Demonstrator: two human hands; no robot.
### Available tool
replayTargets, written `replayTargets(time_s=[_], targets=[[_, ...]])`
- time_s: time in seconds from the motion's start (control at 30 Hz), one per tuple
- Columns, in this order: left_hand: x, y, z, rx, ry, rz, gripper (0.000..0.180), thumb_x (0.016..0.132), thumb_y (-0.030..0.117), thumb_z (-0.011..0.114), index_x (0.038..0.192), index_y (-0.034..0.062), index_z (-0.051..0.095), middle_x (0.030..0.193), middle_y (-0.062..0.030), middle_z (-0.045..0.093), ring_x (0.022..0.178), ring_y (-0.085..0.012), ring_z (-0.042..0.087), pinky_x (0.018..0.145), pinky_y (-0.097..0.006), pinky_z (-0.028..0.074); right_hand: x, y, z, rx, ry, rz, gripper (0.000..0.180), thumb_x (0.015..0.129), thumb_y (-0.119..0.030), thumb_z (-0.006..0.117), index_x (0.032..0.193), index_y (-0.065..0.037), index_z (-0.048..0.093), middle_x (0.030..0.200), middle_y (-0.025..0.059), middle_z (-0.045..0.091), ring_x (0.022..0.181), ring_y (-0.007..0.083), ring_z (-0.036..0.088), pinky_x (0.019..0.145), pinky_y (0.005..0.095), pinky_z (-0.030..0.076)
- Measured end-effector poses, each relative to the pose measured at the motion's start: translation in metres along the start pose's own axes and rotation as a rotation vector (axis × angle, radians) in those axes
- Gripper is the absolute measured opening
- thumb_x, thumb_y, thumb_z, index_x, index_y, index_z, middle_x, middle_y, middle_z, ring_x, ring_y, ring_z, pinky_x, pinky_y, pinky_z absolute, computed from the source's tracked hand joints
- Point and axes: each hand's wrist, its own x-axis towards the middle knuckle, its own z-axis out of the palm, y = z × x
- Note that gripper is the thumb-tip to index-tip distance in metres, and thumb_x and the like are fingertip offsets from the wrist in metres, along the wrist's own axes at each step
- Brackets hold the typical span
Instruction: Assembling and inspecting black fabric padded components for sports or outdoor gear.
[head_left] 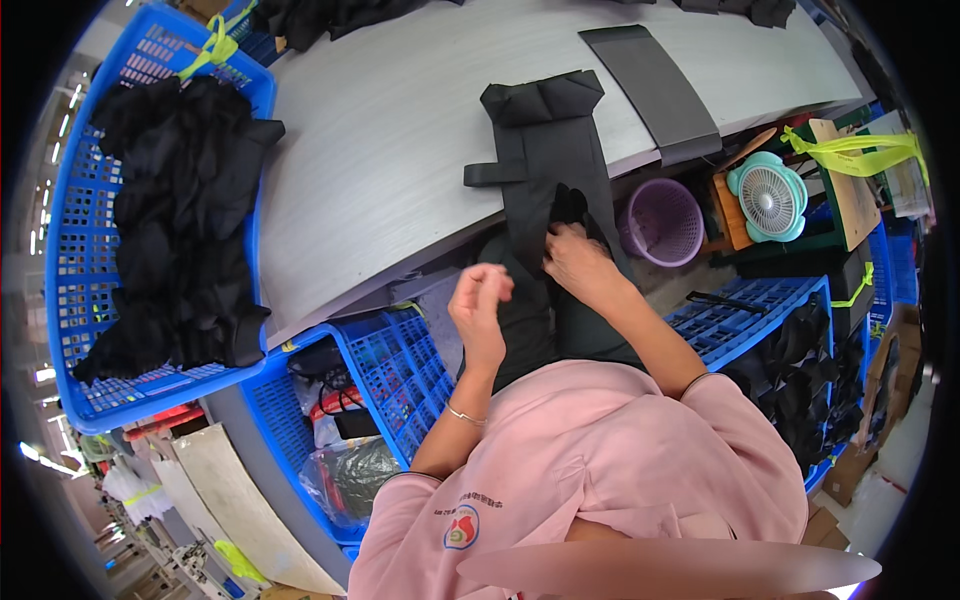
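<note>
Black fabric panel with side strap, at worktable edge, two bare hands

Black fabric panel: folded far end and strap tab to the left; lies on the near edge of the grey worktable, its near end running over the lap, where dark trousers make its outline hard to trace.
Right hand: fingers bent against the panel's near right part, beside a small black cloth piece; fingertips partly hidden, so a firm pinch cannot be told.
Left hand: raised left of the panel, fingers curled, blurred; cannot tell whether they close on anything.
Flat dark sheet: on the table, far right.
Purple basket: right, partly under the table.
Blue crate: far left, heaped with black fabric pieces, individual shapes indistinct.
Black heap: far edge, cut off by the frame.
</note>
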Motion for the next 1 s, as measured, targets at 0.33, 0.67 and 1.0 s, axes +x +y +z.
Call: replayTargets(time_s=[0.33,0.67,1.0], targets=[[0.018,0.003,0.000,-0.448,-0.081,-0.324,0.036,0.090,0.024,0.075,0.115,0.0014,0.065,0.110,-0.0075,0.069,0.094,-0.0173,0.069,0.082,-0.031,0.057,-0.080,-0.048,-0.076,1.162,0.175,0.262,0.013,0.092,0.002,0.057,0.093,0.003,0.070,0.086,0.0108,0.069,0.068,0.0138,0.067,0.060,0.0253,0.053],[-0.016,-0.023,0.003,-0.651,-0.332,-0.409,0.060,0.094,0.036,0.067,0.140,0.0026,0.048,0.140,-0.0092,0.054,0.129,-0.0236,0.051,0.110,-0.041,0.042,-0.091,0.000,-0.081,1.354,0.209,0.654,0.023,0.088,-0.018,0.072,0.103,0.000,0.072,0.084,-0.0046,0.065,0.075,0.0069,0.054,0.065,0.0270,0.045],[-0.026,-0.013,0.034,-0.702,-0.722,-0.465,0.054,0.101,0.027,0.057,0.144,-0.0003,0.042,0.147,-0.0137,0.048,0.135,-0.0298,0.045,0.118,-0.046,0.030,-0.125,0.006,-0.044,1.456,0.653,0.606,0.025,0.081,-0.016,0.077,0.088,0.004,0.064,0.083,0.0043,0.066,0.077,0.0109,0.056,0.070,0.0301,0.048]])
